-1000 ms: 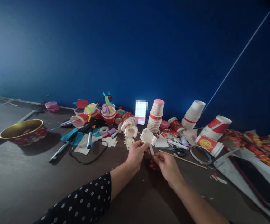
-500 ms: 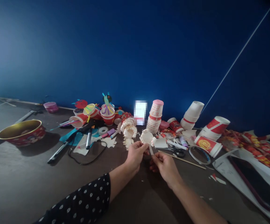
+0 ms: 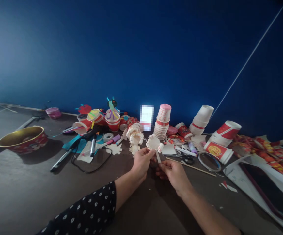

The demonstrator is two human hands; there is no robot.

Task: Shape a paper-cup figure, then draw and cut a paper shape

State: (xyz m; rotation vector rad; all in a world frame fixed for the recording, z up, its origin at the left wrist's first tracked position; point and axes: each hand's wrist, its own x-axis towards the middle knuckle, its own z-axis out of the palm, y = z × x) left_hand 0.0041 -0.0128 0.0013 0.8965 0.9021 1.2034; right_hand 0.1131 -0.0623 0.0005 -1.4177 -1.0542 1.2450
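My left hand [image 3: 142,163] pinches the edge of a white frilled paper-cup piece [image 3: 153,143], a cut cup base with a fringed rim. A narrow white paper strip [image 3: 158,157] hangs below that piece, and my right hand [image 3: 173,174] holds its lower end between finger and thumb. Both hands are close together over the dark tabletop [image 3: 58,192]. Just left of the piece stands a cut paper-cup lantern [image 3: 135,135] with curled white fringes. Where the strip joins the piece is partly hidden by my fingers.
Behind my hands lie stacked paper cups [image 3: 161,119], tipped red-and-white cups [image 3: 226,133], scissors [image 3: 187,159], a wooden stick [image 3: 191,166], markers [image 3: 92,146], tape [image 3: 108,137] and paper scraps. A gold-lined red bowl [image 3: 22,139] sits at left, against a blue wall [image 3: 131,55].
The whole view has shifted very slightly. Both hands keep the same hold on the paper piece and strip, with no visible change in grip.
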